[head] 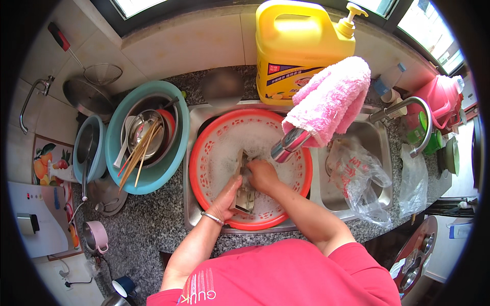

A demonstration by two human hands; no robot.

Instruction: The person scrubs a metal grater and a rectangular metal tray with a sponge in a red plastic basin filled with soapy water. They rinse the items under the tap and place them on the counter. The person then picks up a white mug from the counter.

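Observation:
A red plastic basin (197,187) with a patterned wall holds sudsy water inside the left bowl of a stainless steel sink (187,214). Over the suds, my left hand (227,197) grips the left side of a narrow, box-like rectangular container (245,199), which is tilted. My right hand (263,175) presses at the container's upper part with curled fingers; whether it holds a cloth or sponge is hidden. A chrome faucet (291,143) reaches in above the basin's right side, with a pink towel (329,99) draped over it.
A turquoise basin (153,185) with bowls, chopsticks (141,153) and a white spoon stands left on the granite counter (141,229). Behind the sink is a yellow pump jug (294,42). A clear plastic bag (358,179) lies over the right bowl, beside a second curved tap (427,114).

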